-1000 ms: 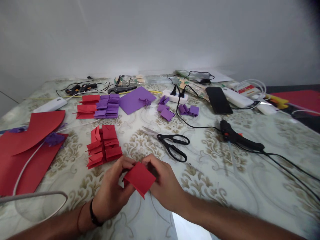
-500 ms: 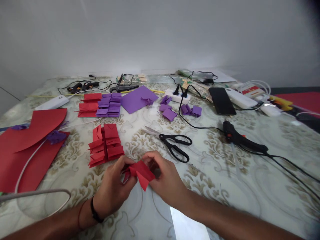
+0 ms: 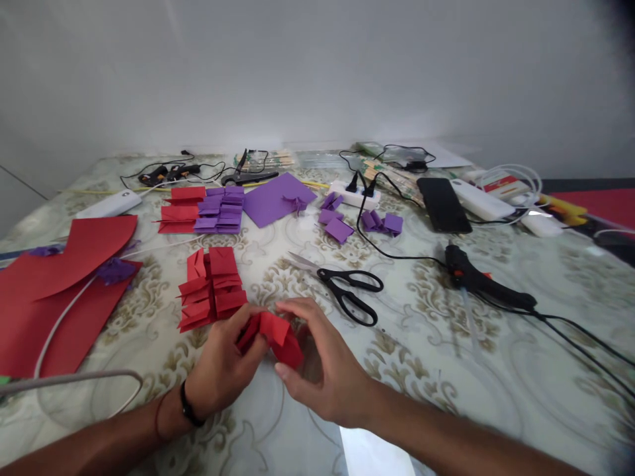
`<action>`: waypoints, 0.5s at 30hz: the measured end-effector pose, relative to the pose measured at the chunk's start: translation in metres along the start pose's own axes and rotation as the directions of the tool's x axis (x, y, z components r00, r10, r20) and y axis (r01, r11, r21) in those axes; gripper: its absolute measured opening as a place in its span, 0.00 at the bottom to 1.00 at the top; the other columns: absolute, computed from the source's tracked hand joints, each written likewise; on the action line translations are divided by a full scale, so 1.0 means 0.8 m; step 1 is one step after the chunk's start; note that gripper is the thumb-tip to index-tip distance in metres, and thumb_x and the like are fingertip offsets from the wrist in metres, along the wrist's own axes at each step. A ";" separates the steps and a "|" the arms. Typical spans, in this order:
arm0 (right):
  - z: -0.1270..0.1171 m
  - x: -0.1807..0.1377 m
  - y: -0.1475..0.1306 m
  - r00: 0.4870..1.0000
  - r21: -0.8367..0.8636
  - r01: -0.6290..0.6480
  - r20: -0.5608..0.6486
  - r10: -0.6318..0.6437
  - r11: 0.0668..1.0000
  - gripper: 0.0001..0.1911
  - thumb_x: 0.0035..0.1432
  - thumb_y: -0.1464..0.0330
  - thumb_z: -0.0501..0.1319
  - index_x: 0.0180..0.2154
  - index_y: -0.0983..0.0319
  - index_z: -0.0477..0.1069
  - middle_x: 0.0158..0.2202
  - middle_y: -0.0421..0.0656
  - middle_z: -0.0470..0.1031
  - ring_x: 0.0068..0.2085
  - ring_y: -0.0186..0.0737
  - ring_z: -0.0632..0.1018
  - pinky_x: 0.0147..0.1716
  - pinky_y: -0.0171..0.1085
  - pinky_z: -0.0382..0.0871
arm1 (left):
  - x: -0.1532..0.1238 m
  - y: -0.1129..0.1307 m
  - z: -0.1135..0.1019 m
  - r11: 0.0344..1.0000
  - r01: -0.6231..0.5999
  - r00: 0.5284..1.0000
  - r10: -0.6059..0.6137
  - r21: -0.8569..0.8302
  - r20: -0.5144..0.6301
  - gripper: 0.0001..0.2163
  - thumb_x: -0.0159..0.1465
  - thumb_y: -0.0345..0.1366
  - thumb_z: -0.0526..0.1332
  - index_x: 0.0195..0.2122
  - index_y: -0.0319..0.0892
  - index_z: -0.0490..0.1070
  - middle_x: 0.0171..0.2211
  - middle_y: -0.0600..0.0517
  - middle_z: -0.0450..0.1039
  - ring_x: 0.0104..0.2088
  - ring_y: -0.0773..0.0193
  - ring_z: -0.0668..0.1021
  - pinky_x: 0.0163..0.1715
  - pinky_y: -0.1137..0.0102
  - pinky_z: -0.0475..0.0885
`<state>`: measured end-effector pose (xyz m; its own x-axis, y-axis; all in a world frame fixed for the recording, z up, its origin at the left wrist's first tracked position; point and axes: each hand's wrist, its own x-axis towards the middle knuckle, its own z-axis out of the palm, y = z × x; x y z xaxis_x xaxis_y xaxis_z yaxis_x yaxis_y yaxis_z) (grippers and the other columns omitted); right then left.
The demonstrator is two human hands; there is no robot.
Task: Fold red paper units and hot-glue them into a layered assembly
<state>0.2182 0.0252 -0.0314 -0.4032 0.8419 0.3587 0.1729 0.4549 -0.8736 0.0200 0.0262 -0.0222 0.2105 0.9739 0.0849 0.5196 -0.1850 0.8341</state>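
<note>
Over patterned tabletop (image 3: pixel 275 430), left hand (image 3: pixel 223 367) pinching folded red paper (image 3: pixel 284 336), right hand (image 3: pixel 337 373) curved half-open beside it

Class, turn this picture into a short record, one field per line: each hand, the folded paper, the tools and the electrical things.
Left hand: the left hand grips a folded red paper piece
Right hand: the right hand curves around that piece's right side; firm contact is unclear
Red stock: folded red pieces, just beyond the left hand
Purple stock: folded purple pieces, farther back, beside more red ones
Cutting tool: scissors, blades pointing left
Glue gun: black glue gun, lying at right
Power: white power strip, two black plugs inserted
</note>
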 end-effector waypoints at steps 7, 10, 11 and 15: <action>0.005 -0.003 0.007 0.998 -0.036 0.007 -0.068 -0.010 0.999 0.26 0.58 0.80 0.60 0.56 0.56 0.69 0.46 0.44 0.75 0.43 0.40 0.78 0.42 0.38 0.76 | -0.004 -0.004 0.003 0.957 -0.211 0.977 0.201 0.199 0.071 0.05 0.66 0.29 0.55 0.35 0.44 0.69 0.25 0.55 0.72 0.24 0.65 0.73 0.26 0.72 0.66; 0.007 -0.003 0.008 0.994 -0.071 0.029 -0.103 -0.037 0.997 0.22 0.60 0.80 0.62 0.53 0.57 0.72 0.42 0.42 0.76 0.39 0.37 0.79 0.39 0.35 0.76 | -0.007 -0.003 0.004 0.926 -0.265 0.964 0.245 0.268 0.106 0.06 0.67 0.30 0.54 0.34 0.44 0.67 0.24 0.53 0.73 0.23 0.63 0.74 0.25 0.70 0.64; 0.007 -0.003 0.008 0.992 -0.090 0.043 -0.113 -0.053 0.995 0.20 0.61 0.80 0.62 0.52 0.57 0.73 0.42 0.42 0.76 0.39 0.37 0.79 0.39 0.35 0.76 | -0.008 -0.003 0.004 0.915 -0.282 0.959 0.259 0.290 0.114 0.05 0.66 0.29 0.54 0.34 0.44 0.67 0.23 0.53 0.73 0.22 0.62 0.75 0.24 0.69 0.64; 0.007 -0.003 0.003 0.984 -0.186 0.118 -0.109 -0.140 0.975 0.14 0.63 0.79 0.63 0.46 0.59 0.75 0.40 0.43 0.78 0.41 0.40 0.81 0.40 0.36 0.76 | -0.013 -0.001 0.008 0.852 -0.347 0.938 0.315 0.391 0.145 0.05 0.64 0.28 0.53 0.34 0.44 0.65 0.22 0.52 0.73 0.21 0.58 0.76 0.23 0.66 0.61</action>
<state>0.2146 0.0225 -0.0367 -0.3227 0.7964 0.5115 0.2883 0.5974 -0.7483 0.0228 0.0156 -0.0276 0.4816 0.8360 0.2631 0.6938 -0.5471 0.4684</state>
